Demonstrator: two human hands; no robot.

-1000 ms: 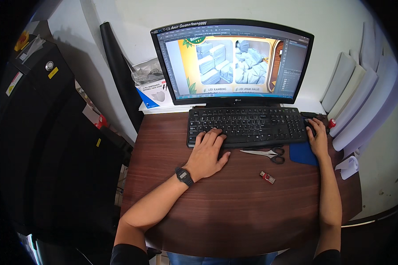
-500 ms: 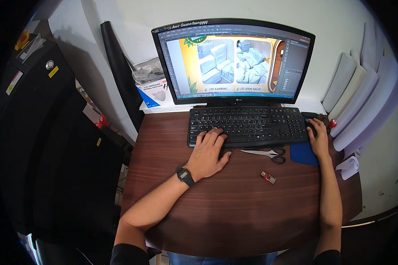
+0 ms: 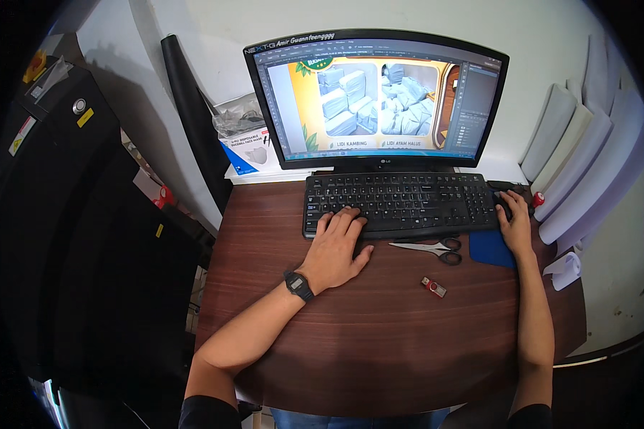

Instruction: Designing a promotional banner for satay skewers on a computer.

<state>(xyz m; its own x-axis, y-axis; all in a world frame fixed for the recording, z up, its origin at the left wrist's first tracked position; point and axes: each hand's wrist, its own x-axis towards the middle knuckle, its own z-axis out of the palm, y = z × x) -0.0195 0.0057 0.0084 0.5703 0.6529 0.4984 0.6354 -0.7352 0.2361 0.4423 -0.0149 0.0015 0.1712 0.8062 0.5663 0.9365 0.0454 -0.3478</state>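
Note:
My left hand point(image 3: 340, 250) lies with its fingers spread over the lower left keys of a black keyboard point(image 3: 408, 204), its thumb out to the side on the desk. A black digital watch point(image 3: 298, 285) circles that wrist. At the keyboard's right end, my right hand point(image 3: 518, 227) curls over a dark mouse point(image 3: 505, 208), mostly hidden beneath the fingers. Under that hand shows a blue mouse pad point(image 3: 489, 250). Behind the keyboard a monitor point(image 3: 372, 100) displays an editing window with two photos of stacked pale, wrapped bundles on a yellow layout.
Scissors point(image 3: 436, 248) with dark handles lie just below the keyboard, and a red and silver USB stick point(image 3: 433, 287) nearer me on the brown desk point(image 3: 379, 350). A face mask box point(image 3: 249, 154) stands left of the monitor, paper rolls point(image 3: 587, 150) at right, a black machine point(image 3: 86, 214) far left.

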